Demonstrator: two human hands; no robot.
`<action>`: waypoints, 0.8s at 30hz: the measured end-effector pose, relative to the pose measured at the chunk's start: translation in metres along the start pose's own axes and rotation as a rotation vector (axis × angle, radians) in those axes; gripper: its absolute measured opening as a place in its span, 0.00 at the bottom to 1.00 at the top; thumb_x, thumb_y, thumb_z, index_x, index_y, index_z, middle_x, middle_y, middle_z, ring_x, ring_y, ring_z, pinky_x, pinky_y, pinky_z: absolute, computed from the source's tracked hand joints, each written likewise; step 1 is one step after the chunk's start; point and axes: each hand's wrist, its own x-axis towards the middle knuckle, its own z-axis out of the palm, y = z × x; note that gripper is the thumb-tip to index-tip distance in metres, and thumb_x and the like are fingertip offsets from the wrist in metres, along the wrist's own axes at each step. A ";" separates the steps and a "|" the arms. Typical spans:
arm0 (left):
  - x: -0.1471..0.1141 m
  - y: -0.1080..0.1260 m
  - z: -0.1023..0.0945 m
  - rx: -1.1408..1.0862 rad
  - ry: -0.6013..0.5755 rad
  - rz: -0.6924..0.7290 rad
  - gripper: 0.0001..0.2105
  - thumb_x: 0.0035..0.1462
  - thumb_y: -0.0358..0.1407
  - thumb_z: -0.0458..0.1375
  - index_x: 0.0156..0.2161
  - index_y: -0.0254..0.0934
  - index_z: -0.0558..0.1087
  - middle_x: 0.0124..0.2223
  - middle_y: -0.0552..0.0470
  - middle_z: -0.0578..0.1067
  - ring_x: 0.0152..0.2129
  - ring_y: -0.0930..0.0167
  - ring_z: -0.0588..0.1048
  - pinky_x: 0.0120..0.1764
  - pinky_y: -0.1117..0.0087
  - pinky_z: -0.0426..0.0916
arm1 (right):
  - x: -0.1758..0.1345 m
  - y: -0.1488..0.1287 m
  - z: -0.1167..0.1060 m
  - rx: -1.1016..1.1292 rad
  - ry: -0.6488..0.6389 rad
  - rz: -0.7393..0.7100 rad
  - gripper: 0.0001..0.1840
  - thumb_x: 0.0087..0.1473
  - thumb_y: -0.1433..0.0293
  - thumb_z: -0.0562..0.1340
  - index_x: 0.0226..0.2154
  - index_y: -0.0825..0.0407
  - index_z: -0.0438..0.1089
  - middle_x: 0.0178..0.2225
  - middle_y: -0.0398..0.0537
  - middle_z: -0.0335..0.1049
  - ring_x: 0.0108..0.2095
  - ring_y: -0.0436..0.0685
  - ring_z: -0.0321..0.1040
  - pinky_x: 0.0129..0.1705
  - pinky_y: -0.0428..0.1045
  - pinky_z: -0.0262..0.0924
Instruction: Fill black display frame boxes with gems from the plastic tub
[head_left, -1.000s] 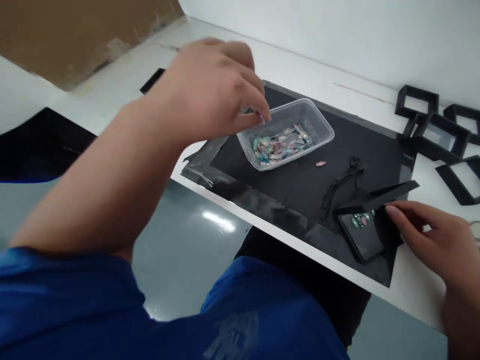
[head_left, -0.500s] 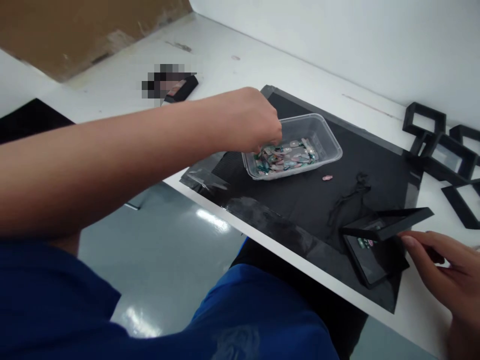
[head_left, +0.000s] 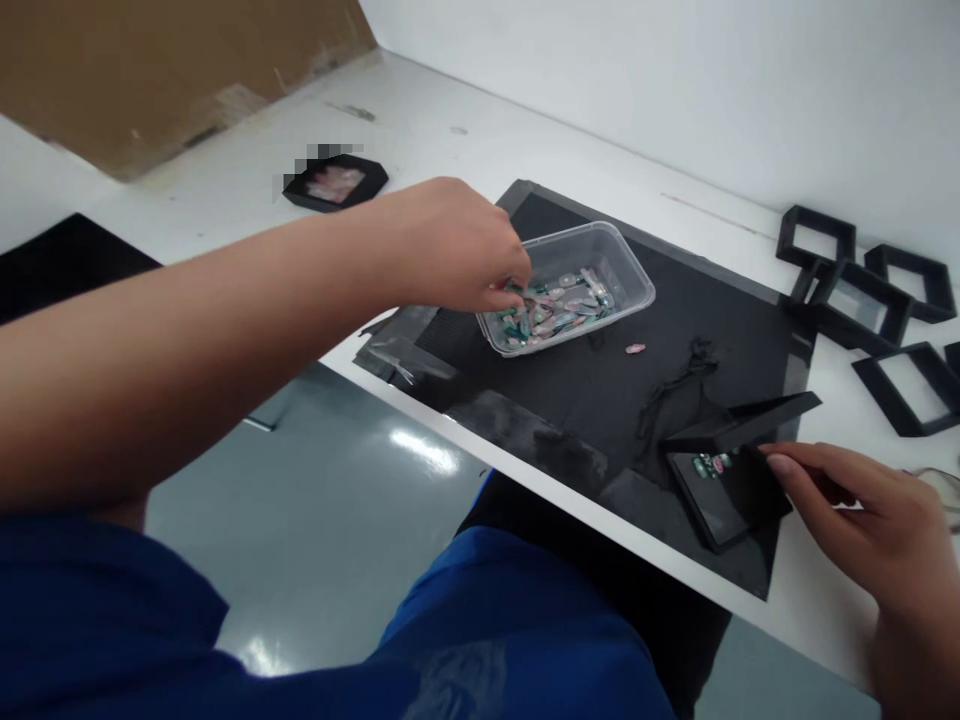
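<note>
My left hand [head_left: 465,245] reaches over the near left side of a clear plastic container [head_left: 634,270]. Its fingers are closed together just above the small pink, green and pale pieces [head_left: 570,305] inside; whether one is pinched between them is hidden. At the lower right, my right hand [head_left: 862,510] pinches the edge of a black frame [head_left: 750,425], which tilts up over a flat black base [head_left: 720,500]. A few green and pink pieces [head_left: 711,465] sit on that base. One loose pink piece [head_left: 635,349] lies on the black sheet [head_left: 570,385], apart from the container.
Several black rectangular frames [head_left: 862,305] cluster on the white table [head_left: 720,200] at the right. Toward the back left stands a black tray [head_left: 371,180] of pinkish pieces. A white wall [head_left: 675,80] and a brown board [head_left: 172,80] border the table.
The view has shifted slightly. My left hand has drawn back a little to the left in the container, showing more of its fingers. The frame in my right hand still stands tilted.
</note>
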 end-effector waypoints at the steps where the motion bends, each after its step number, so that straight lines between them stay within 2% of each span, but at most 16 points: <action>1: -0.003 0.001 -0.003 0.055 -0.043 -0.002 0.19 0.71 0.45 0.52 0.46 0.40 0.84 0.41 0.49 0.83 0.36 0.69 0.71 0.47 0.62 0.67 | 0.000 0.000 0.000 -0.011 0.002 -0.013 0.09 0.64 0.60 0.66 0.39 0.46 0.81 0.31 0.42 0.82 0.22 0.48 0.73 0.21 0.41 0.67; 3: -0.009 0.002 -0.009 0.147 -0.083 0.010 0.21 0.73 0.44 0.48 0.51 0.42 0.82 0.43 0.49 0.83 0.35 0.69 0.72 0.44 0.63 0.66 | 0.001 0.001 0.000 -0.020 -0.002 -0.034 0.10 0.64 0.60 0.65 0.39 0.46 0.80 0.30 0.41 0.81 0.22 0.47 0.72 0.21 0.40 0.66; 7: -0.019 0.003 -0.014 0.134 0.040 0.014 0.26 0.75 0.46 0.41 0.55 0.42 0.81 0.43 0.48 0.83 0.35 0.70 0.72 0.41 0.65 0.66 | 0.002 0.001 0.000 -0.013 -0.018 -0.063 0.10 0.64 0.60 0.65 0.39 0.47 0.80 0.30 0.41 0.81 0.21 0.47 0.72 0.20 0.40 0.66; 10: -0.027 0.002 -0.012 0.001 0.151 0.034 0.30 0.76 0.50 0.38 0.54 0.41 0.81 0.45 0.49 0.83 0.36 0.70 0.73 0.46 0.62 0.67 | 0.002 0.001 0.000 0.000 0.008 -0.069 0.09 0.64 0.61 0.66 0.39 0.47 0.81 0.31 0.42 0.82 0.22 0.47 0.72 0.21 0.40 0.66; 13: -0.033 -0.003 -0.009 -0.082 0.248 0.076 0.29 0.76 0.54 0.40 0.53 0.43 0.82 0.46 0.53 0.84 0.36 0.71 0.72 0.50 0.63 0.65 | 0.001 0.000 0.000 0.013 0.018 -0.102 0.08 0.64 0.62 0.67 0.40 0.47 0.80 0.32 0.42 0.82 0.24 0.47 0.73 0.21 0.40 0.67; 16: -0.035 -0.008 -0.006 -0.048 0.296 0.054 0.28 0.74 0.55 0.42 0.50 0.45 0.83 0.42 0.56 0.84 0.32 0.72 0.69 0.45 0.68 0.65 | 0.000 -0.001 0.001 0.012 0.016 -0.086 0.09 0.65 0.62 0.66 0.40 0.47 0.80 0.32 0.42 0.82 0.24 0.47 0.73 0.23 0.40 0.68; 20: -0.031 -0.008 -0.003 0.073 0.286 -0.025 0.29 0.72 0.57 0.45 0.38 0.45 0.84 0.32 0.55 0.81 0.24 0.72 0.62 0.41 0.67 0.62 | 0.000 -0.003 0.003 0.013 0.021 -0.054 0.11 0.66 0.60 0.65 0.39 0.48 0.80 0.32 0.42 0.82 0.27 0.48 0.75 0.23 0.40 0.67; 24: -0.024 0.006 -0.010 0.112 0.233 -0.097 0.21 0.68 0.56 0.54 0.37 0.46 0.83 0.31 0.54 0.80 0.27 0.71 0.68 0.40 0.65 0.62 | 0.001 -0.003 0.004 0.002 0.009 -0.057 0.11 0.67 0.62 0.63 0.40 0.48 0.80 0.33 0.43 0.83 0.29 0.50 0.78 0.22 0.40 0.67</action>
